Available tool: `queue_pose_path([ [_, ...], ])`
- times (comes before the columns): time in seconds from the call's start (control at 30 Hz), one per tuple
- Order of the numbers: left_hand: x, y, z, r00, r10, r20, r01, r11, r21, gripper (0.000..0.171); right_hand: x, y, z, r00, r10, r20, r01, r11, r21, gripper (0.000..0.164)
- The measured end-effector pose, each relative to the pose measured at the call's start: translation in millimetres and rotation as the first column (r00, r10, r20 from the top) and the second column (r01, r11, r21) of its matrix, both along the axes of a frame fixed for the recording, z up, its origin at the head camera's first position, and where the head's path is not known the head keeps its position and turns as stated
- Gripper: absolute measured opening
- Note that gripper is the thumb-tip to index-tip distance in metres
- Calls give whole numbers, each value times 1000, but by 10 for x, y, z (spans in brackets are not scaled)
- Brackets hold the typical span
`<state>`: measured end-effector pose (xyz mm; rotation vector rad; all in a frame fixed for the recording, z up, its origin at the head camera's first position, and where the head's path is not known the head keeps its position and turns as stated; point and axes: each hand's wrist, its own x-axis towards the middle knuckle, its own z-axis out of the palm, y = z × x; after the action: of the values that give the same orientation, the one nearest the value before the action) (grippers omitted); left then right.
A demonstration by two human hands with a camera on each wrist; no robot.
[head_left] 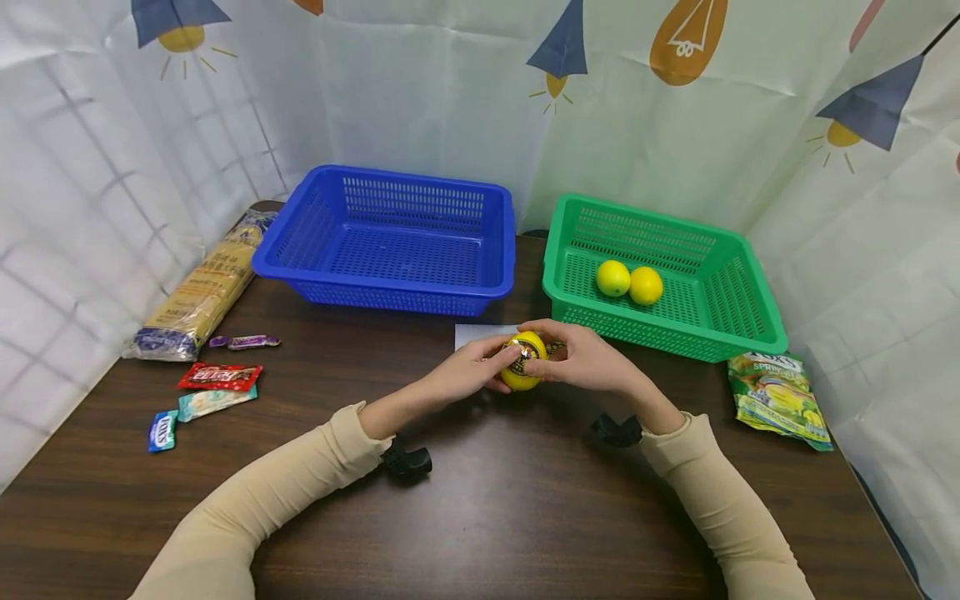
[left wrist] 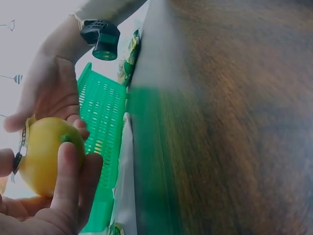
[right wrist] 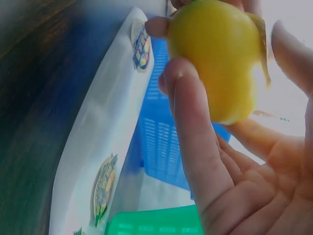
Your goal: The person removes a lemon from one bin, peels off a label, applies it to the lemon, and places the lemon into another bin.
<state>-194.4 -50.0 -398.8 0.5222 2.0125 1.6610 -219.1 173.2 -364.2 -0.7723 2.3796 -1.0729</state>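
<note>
Low over the middle of the table, a yellow lemon point(head_left: 517, 382) is held between both hands. A dark patterned sticker point(head_left: 527, 350) lies on its face, and its edge stands away from the peel in the right wrist view. My left hand point(head_left: 472, 367) grips the lemon from the left, its thumb on the sticker. From the other side, my right hand point(head_left: 588, 358) holds it, with fingers along the back and thumb near the sticker's edge. Behind the hands, partly hidden by them, lies a white sheet point(head_left: 480, 333) carrying more stickers point(right wrist: 103, 188).
A blue basket point(head_left: 382, 293) stands at the back left. The green basket point(head_left: 663, 339) at the back right holds two lemons point(head_left: 613, 278). Small wrapped sweets point(head_left: 220, 377) and a long yellow package point(head_left: 210, 283) lie left; a green-yellow bag point(head_left: 780, 396) lies right.
</note>
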Motion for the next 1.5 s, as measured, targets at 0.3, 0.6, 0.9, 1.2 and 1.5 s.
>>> queue_pose_path([
  [0.3, 41, -5, 6, 1000, 27, 9, -27, 1000, 12, 45, 50, -45, -10, 991, 12, -133, -8, 1000, 29, 59],
  [0.6, 1, -12, -3, 998, -21, -54, 23, 999, 45, 34, 24, 29, 48, 996, 42, -74, -45, 998, -38, 62],
  [0.9, -6, -41, 17, 1000, -14, -25, 15, 997, 77, 39, 0, 66, 64, 996, 79, -28, -81, 993, -82, 64],
  [1.2, 8, -26, 28, 998, -54, -16, 54, 998, 18, 42, -16, 99, 41, 994, 111, 7, -110, 993, -36, 70],
  [1.5, -23, -75, 70, 998, -41, -43, 38, 998, -51, 46, -20, 78, 39, 997, 45, -60, -45, 999, 1, 70],
])
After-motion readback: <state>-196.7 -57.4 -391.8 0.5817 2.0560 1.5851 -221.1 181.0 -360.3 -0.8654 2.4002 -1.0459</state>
